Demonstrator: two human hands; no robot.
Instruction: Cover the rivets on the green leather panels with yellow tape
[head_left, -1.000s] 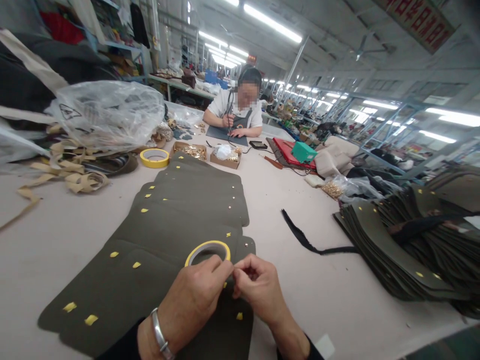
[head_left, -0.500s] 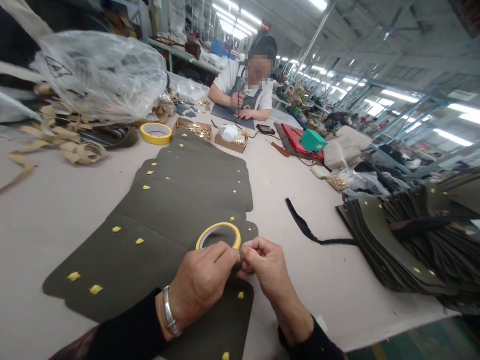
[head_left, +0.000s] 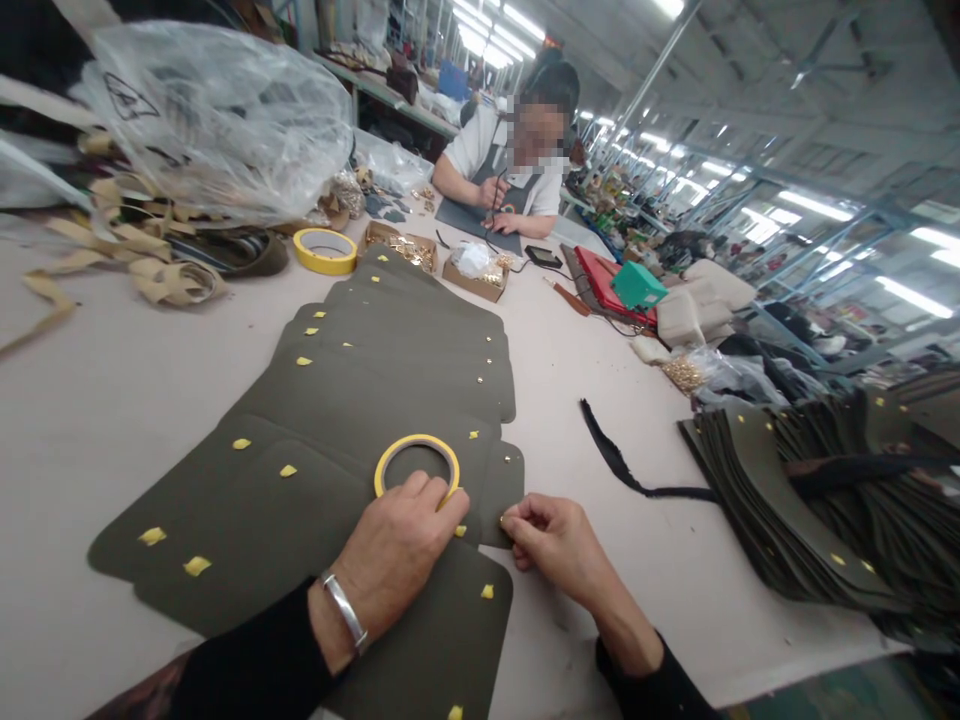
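Note:
My left hand (head_left: 405, 535) is closed around the near edge of a roll of yellow tape (head_left: 380, 468), which tilts up over a dark olive panel (head_left: 397, 345). Small yellow tape pieces (head_left: 197, 566) are stuck at several spots on that panel, one of them (head_left: 460, 531) beside my left fingertips. Just off the panel's right edge, my right hand (head_left: 559, 545) pinches a tiny yellowish bit (head_left: 502, 521) between thumb and forefinger; its exact kind is too small to make out. Small metal dots (head_left: 489, 339) run along the panel's right edge.
A second yellow tape roll (head_left: 324, 262) lies beyond the panel, near boxes of gold-coloured metal parts (head_left: 491, 285). On the right are a stack of olive panels (head_left: 780, 530) and a black strip (head_left: 611, 455). A clear plastic bag (head_left: 225, 120) sits at left. A co-worker (head_left: 510, 180) works opposite.
My hands have moved apart: the left has shifted slightly left with the tape roll, the right has drawn away to the right. A yellow piece now shows beside my left fingertips.

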